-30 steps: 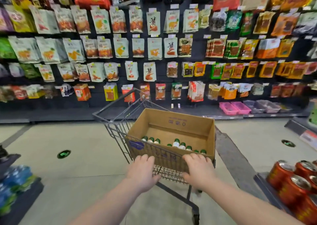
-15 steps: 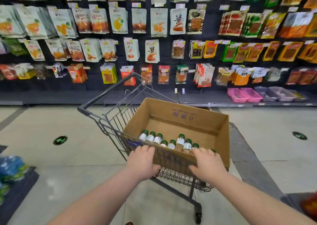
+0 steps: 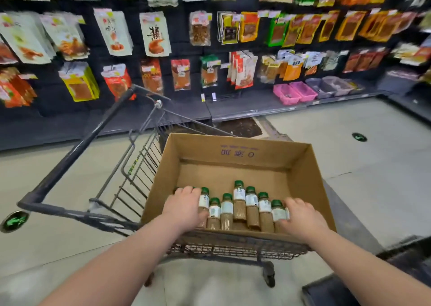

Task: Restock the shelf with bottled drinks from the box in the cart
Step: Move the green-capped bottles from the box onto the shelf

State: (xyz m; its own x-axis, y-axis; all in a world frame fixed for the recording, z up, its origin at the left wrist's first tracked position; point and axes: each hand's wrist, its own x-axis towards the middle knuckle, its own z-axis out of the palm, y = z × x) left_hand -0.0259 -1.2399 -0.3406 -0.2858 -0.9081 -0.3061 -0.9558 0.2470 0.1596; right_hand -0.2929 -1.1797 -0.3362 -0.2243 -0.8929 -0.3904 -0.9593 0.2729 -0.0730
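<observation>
Both hands reach into the box [image 3: 235, 153] riding in the cart [image 3: 70, 163], w/ the left hand [image 3: 186, 206] laid fingers-together over the far-left bottles [image 3: 240, 203] and the right hand [image 3: 300, 217] curled at the row's right end; grip can't be confirmed. Risk: upright, tight-packed green-capped bottles may topple if one's yanked. Box otherwise bare at far side. Snack shelf [image 3: 256, 112] beyond.
</observation>
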